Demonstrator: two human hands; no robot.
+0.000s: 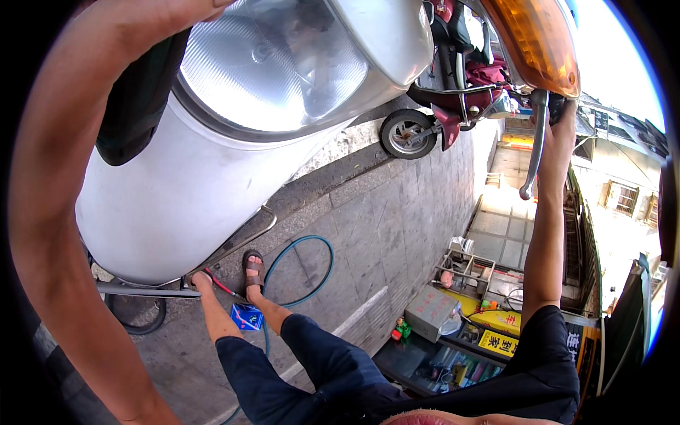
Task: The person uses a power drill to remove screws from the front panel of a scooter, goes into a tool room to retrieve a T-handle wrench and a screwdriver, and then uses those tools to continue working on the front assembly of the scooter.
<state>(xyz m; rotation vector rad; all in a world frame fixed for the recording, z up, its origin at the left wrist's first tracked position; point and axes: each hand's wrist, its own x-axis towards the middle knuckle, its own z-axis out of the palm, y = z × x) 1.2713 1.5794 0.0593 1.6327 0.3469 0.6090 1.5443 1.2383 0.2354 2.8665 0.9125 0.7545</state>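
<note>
A white scooter front with a large clear headlight (273, 67) fills the upper left. At the upper right, my right hand (562, 117) is closed around what looks like the handlebar end, partly hidden behind a silver brake lever (538, 145). An orange turn-signal lens (542, 42) sits just above that hand. My left arm curves up along the left side, and my left hand (209, 10) is mostly cut off by the top edge above the headlight; its grip is hidden. Beneath that arm hangs a dark rounded piece (145, 106).
A red scooter (450, 124) is parked beyond. On the grey paving lie a blue-green hose (331, 262) and a blue box (246, 316) near my sandalled feet. A grey box (431, 312), a glass case (425, 368) and yellow signs (499, 343) stand at the right.
</note>
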